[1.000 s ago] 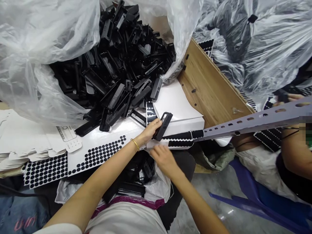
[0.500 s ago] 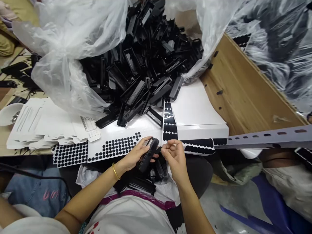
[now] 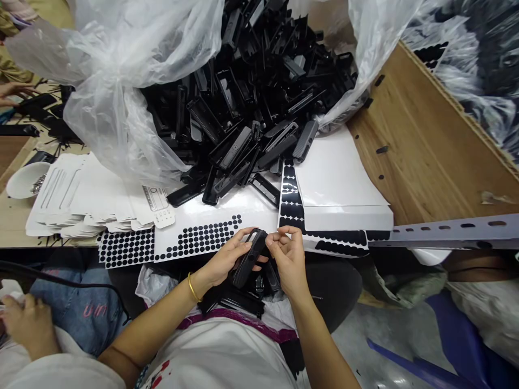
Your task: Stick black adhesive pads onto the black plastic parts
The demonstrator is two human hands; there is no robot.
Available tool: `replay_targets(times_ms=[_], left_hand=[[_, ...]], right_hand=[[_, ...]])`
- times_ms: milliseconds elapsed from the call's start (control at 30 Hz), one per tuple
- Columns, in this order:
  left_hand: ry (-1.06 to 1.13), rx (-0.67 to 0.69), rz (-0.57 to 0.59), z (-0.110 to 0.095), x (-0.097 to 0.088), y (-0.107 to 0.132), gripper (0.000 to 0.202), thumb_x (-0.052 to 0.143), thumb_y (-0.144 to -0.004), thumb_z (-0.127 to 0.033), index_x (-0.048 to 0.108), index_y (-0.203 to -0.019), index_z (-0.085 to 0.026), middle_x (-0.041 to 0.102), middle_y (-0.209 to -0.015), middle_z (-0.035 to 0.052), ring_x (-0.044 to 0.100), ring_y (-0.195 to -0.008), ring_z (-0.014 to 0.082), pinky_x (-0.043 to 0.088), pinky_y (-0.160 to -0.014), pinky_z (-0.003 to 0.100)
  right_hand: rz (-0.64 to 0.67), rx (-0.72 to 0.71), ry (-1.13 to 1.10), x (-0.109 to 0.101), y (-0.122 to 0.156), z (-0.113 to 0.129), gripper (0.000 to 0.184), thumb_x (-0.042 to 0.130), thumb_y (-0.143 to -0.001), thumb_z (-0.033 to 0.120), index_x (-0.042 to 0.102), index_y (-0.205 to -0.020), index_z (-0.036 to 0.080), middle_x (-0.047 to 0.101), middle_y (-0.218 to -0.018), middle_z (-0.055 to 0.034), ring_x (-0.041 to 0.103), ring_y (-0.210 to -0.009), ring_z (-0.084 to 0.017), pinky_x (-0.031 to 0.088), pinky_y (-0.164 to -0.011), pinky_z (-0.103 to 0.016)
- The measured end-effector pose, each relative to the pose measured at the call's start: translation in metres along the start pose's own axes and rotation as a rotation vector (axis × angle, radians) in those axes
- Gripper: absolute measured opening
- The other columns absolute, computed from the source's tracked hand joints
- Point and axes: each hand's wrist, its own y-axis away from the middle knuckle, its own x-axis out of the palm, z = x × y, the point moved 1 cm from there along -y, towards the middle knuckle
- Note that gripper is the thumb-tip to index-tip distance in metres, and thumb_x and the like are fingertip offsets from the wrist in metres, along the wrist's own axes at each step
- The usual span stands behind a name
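With the black plastic piece (image 3: 245, 266) as the middle of the clock, the left hand (image 3: 227, 260) comes in from eight o'clock and is clamped on it, thumb on top and fingers wrapped beneath, their tips showing past the far edge. The piece is above the person's lap, just in front of the table edge, slanting with its upper end toward one o'clock and a textured face showing. The right hand (image 3: 288, 258) is close by at three o'clock, its fingers curled and drawn in at that upper end; whether they pinch something small or press on the piece, I cannot tell. A gold bracelet (image 3: 193, 287) circles the left wrist.

At six o'clock, more black parts (image 3: 242, 304) lie on the lap. At ten, a sheet of black dots (image 3: 205, 239) lies on the table, partly used up, with stacked white cards (image 3: 93, 189) farther out and a white bowl (image 3: 20, 181) beyond them. Toward twelve rises a heap of similar parts (image 3: 239, 156), with a clear plastic bag (image 3: 121, 97) around it. At two o'clock are white sheets (image 3: 336, 173), then a wooden board (image 3: 425, 146). Between eight and nine, well apart, is a co-worker's hand (image 3: 32, 327).
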Motion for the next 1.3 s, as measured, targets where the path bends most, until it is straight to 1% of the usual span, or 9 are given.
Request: replay_targets(times_ms=[267, 433, 567, 667, 933, 1067, 1167, 1300], left_hand=[[0.012, -0.003, -0.036, 0.002, -0.002, 0.001, 0.039, 0.06, -0.081, -0.032, 0.048, -0.118, -0.025, 0.062, -0.111, 0.008, 0.068, -0.087, 0.0217, 0.057, -0.07, 0.033], [-0.022, 0.022, -0.061, 0.001, 0.0, 0.003, 0.039, 0.057, -0.083, -0.031, 0.046, -0.12, -0.025, 0.063, -0.103, 0.0062, 0.068, -0.084, 0.02, 0.057, -0.07, 0.032], [-0.049, 0.037, -0.084, 0.0, 0.002, 0.003, 0.04, 0.057, -0.083, -0.031, 0.046, -0.12, -0.024, 0.063, -0.096, 0.0046, 0.068, -0.082, 0.0194, 0.057, -0.07, 0.032], [-0.059, 0.032, -0.101, -0.001, 0.004, 0.003, 0.04, 0.057, -0.082, -0.031, 0.046, -0.12, -0.024, 0.063, -0.098, 0.0052, 0.068, -0.081, 0.0192, 0.056, -0.068, 0.031], [-0.07, 0.001, -0.092, -0.005, 0.009, 0.002, 0.039, 0.056, -0.082, -0.033, 0.046, -0.118, -0.023, 0.063, -0.105, 0.0076, 0.069, -0.079, 0.0199, 0.056, -0.065, 0.031], [-0.155, 0.042, -0.096, -0.004, 0.009, 0.0, 0.04, 0.057, -0.082, -0.037, 0.044, -0.117, -0.023, 0.062, -0.1, 0.0061, 0.068, -0.076, 0.0176, 0.056, -0.063, 0.029], [-0.265, 0.087, -0.146, -0.002, 0.01, -0.003, 0.041, 0.061, -0.079, -0.037, 0.044, -0.114, -0.023, 0.061, -0.096, 0.004, 0.067, -0.069, 0.0146, 0.055, -0.061, 0.027], [-0.302, 0.143, -0.178, 0.001, 0.012, -0.005, 0.038, 0.059, -0.079, -0.035, 0.041, -0.111, -0.024, 0.059, -0.097, 0.0026, 0.066, -0.067, 0.0133, 0.056, -0.061, 0.029]], right_hand=[[0.044, -0.071, 0.187, -0.002, -0.002, -0.002, 0.022, 0.056, -0.077, 0.025, 0.038, -0.091, 0.025, 0.053, -0.074, 0.0044, 0.053, -0.063, -0.011, 0.044, -0.059, -0.025], [0.036, -0.112, 0.294, -0.001, -0.002, -0.001, 0.02, 0.053, -0.079, 0.022, 0.038, -0.092, 0.025, 0.053, -0.074, 0.0042, 0.051, -0.059, -0.01, 0.043, -0.056, -0.024], [0.026, -0.128, 0.302, 0.0, -0.001, 0.002, 0.02, 0.053, -0.079, 0.02, 0.038, -0.091, 0.024, 0.053, -0.074, 0.0042, 0.051, -0.059, -0.01, 0.043, -0.056, -0.024], [0.014, -0.13, 0.289, 0.0, -0.001, 0.001, 0.019, 0.053, -0.078, 0.02, 0.038, -0.089, 0.024, 0.053, -0.073, 0.0044, 0.051, -0.059, -0.01, 0.043, -0.056, -0.024], [0.01, -0.127, 0.245, 0.0, -0.003, -0.001, 0.019, 0.054, -0.079, 0.022, 0.037, -0.085, 0.024, 0.053, -0.073, 0.0044, 0.05, -0.059, -0.01, 0.042, -0.057, -0.025], [-0.005, -0.147, 0.28, 0.001, -0.003, -0.001, 0.018, 0.054, -0.079, 0.022, 0.037, -0.084, 0.024, 0.053, -0.073, 0.004, 0.051, -0.06, -0.011, 0.042, -0.057, -0.025], [-0.021, -0.175, 0.342, 0.004, -0.001, 0.001, 0.017, 0.052, -0.079, 0.021, 0.037, -0.083, 0.024, 0.054, -0.073, 0.0035, 0.05, -0.058, -0.011, 0.042, -0.056, -0.025], [-0.049, -0.214, 0.445, 0.006, 0.002, 0.004, 0.016, 0.051, -0.079, 0.019, 0.037, -0.083, 0.024, 0.054, -0.071, 0.0038, 0.046, -0.052, -0.01, 0.039, -0.052, -0.024]])
